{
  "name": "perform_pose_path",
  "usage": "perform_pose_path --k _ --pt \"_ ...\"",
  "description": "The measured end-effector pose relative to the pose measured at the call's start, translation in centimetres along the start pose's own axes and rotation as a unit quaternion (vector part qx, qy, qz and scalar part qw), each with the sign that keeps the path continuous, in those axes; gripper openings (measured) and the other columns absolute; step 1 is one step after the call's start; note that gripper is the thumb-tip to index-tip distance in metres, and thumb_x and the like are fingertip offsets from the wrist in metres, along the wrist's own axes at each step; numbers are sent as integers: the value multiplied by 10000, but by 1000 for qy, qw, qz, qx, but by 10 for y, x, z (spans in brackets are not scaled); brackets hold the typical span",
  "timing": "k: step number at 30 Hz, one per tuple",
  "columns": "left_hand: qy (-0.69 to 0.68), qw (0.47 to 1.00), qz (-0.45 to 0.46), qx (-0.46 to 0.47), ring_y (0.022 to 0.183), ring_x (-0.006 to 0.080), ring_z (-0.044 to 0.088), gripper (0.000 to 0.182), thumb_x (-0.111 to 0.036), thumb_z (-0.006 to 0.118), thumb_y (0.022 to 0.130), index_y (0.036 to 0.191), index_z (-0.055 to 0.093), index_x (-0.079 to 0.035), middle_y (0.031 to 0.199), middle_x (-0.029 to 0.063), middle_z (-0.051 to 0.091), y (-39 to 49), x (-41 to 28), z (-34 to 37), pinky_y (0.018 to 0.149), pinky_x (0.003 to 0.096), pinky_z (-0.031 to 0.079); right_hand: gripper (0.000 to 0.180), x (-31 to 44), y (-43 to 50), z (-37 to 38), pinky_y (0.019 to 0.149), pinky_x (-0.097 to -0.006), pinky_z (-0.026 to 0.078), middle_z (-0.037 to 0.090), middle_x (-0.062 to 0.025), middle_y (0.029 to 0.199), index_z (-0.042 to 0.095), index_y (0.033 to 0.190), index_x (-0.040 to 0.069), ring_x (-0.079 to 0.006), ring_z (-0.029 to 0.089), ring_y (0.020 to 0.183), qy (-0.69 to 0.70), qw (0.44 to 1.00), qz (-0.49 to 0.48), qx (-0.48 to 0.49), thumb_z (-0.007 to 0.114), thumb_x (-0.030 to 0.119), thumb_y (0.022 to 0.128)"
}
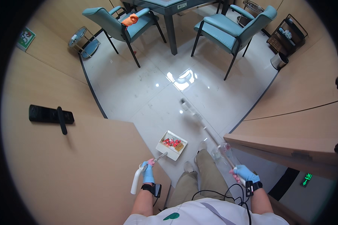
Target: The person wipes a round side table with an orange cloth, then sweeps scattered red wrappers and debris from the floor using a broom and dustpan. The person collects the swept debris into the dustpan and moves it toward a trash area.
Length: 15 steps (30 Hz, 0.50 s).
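Note:
My left hand (148, 170), in a blue fingerless glove, grips the handle (158, 159) of a long-handled dustpan. The white dustpan (177, 157) is low before me, left of my feet, with red wrappers (172, 142) and a yellowish-brown piece (179, 146) in it. My right hand (243, 173), gloved the same way, is closed around the pole of a broom (211, 135). The broom's head (190, 108) is blurred and points away from me over the tiled floor. A clear plastic bag or cup (224, 150), too unclear to tell which, lies against the pole near my right hand.
Two teal armchairs (142, 26) (219, 31) stand by a dark-framed table (169, 10) ahead. An orange cloth (130, 20) hangs on the left chair's arm. A door with a black handle (62, 121) is at left. A metal bin (278, 61) and a black rack (290, 33) stand at right.

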<state>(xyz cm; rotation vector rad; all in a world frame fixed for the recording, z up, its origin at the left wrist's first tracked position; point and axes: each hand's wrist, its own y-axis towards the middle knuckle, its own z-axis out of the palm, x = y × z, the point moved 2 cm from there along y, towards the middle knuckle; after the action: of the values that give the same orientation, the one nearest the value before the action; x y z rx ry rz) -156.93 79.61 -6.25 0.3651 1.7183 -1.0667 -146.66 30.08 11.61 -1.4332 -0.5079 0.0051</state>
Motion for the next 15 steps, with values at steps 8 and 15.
perform_pose_path --k 8,15 --pt "76 994 62 37 796 113 561 235 -223 572 959 852 605 -16 960 96 655 98 -102 101 793 277 481 179 168 185 -115 380 -339 424 558 -90 540 575 677 25 -198 528 418 -40 990 -56 -123 493 117 808" --pt "64 993 63 81 796 116 558 205 -189 597 942 835 614 -16 965 109 668 157 -171 183 822 276 467 240 170 194 -37 561 -411 542 711 -128 739 716 757 12 -262 664 573 -295 952 63 40 525 155 789"
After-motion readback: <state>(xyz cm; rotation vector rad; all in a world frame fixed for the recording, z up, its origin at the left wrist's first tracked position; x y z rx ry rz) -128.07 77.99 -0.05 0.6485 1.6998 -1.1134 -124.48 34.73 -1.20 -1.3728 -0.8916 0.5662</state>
